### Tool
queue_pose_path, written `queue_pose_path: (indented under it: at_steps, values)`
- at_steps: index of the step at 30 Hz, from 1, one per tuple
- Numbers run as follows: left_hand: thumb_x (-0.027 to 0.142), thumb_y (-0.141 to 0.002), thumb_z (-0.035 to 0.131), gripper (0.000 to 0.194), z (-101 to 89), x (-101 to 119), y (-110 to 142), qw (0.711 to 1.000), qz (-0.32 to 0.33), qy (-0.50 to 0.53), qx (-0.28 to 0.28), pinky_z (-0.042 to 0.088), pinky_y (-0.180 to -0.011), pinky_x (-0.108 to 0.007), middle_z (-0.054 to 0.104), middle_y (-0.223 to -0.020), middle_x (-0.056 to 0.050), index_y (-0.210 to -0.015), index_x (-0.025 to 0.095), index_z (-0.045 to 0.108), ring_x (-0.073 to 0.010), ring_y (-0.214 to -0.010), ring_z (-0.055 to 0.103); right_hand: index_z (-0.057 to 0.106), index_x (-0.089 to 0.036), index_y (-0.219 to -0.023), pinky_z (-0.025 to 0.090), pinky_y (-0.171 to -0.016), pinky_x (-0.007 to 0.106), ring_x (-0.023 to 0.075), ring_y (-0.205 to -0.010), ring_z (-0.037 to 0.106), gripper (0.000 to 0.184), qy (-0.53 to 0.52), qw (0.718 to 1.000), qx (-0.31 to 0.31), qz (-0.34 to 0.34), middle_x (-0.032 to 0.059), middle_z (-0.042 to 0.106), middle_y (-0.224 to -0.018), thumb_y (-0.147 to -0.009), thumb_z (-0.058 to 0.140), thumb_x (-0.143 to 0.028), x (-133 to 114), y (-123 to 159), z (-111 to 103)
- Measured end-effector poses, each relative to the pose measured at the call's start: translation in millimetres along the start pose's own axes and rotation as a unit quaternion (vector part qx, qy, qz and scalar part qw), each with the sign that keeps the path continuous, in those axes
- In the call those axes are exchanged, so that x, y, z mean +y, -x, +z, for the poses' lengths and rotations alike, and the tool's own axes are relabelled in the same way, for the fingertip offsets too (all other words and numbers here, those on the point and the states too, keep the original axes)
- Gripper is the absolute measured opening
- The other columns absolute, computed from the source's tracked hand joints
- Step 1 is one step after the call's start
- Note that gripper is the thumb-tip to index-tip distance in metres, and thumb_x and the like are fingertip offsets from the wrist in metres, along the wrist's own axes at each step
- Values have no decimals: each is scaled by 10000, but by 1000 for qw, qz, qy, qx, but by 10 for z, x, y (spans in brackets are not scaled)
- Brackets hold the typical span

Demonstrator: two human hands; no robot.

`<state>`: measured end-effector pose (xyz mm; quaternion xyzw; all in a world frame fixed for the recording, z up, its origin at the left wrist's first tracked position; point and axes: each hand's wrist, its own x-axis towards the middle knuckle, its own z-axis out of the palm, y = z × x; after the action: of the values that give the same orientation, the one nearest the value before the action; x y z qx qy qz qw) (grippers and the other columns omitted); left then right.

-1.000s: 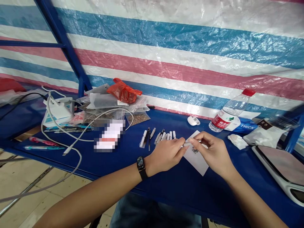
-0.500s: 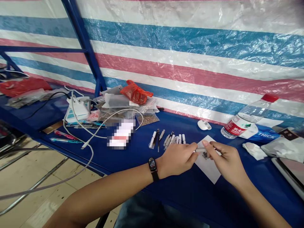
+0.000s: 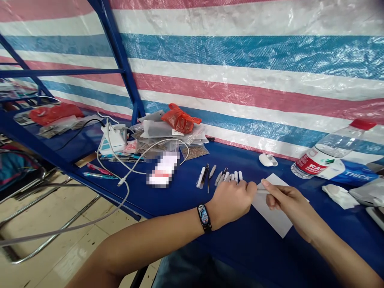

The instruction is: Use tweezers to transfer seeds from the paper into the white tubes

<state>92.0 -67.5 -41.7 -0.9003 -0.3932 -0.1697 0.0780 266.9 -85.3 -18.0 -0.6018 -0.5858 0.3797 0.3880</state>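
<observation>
Slim white tube (image 3: 261, 191) being pinched above a white paper sheet (image 3: 271, 210)
Right hand (image 3: 285, 200) is gripping it between thumb and forefinger; left hand (image 3: 231, 202) is curling at its near end, grip hidden. More white tubes (image 3: 229, 176) are lying in a row beyond the sheet.

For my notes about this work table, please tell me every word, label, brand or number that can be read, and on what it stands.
"THICK" on the blue plastic packet.
Red label on the clear plastic bottle with red cap: Chinese characters, too small and curved to read surely.
White packet on the blue table: blurred, unreadable.
</observation>
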Motion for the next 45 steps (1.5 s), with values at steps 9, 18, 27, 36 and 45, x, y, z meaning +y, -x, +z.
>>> queue_pose_path:
  at_steps: [9,18,27,36,45]
  values:
    - [154,-1003,416,129,-47,-52,-15,1000,15,3,-17,443,-499,-327,681,-808,-41,-993,172,543,-241,-674,700,563,-242,-763,461,-572,294,168,-589,544,483,79,980,12,-184,0,567,-645,-927,556,-696,18,-13,-54]
    - [61,-977,406,190,-58,0,-5,998,18,-54,16,441,-501,-297,664,-752,-56,-1001,153,571,-225,-638,690,454,-240,-644,403,-557,293,143,-515,473,566,68,992,44,-97,-36,493,-527,-907,572,-727,18,-3,6]
    - [267,-1073,356,235,-219,-154,-52,996,-21,35,-73,529,-602,-330,732,-910,-65,-1113,167,565,-256,-761,736,650,-233,-924,537,-651,331,190,-661,618,438,46,984,-24,-170,28,647,-735,-922,597,-667,35,-73,-114]
    - [132,-982,409,249,-231,-94,-82,995,-58,5,-81,542,-630,-349,722,-817,-89,-1152,162,588,-289,-758,740,653,-235,-937,492,-616,310,186,-642,594,447,14,989,52,-139,4,597,-675,-906,614,-680,2,3,58]
    - [298,-1053,377,344,-530,-1014,-47,924,-365,-22,-112,546,-825,-387,735,-1095,-168,-1198,144,648,-330,-1051,713,683,-238,-1054,575,-638,364,215,-632,659,555,56,979,169,-95,31,664,-747,-816,642,-737,161,-225,-240]
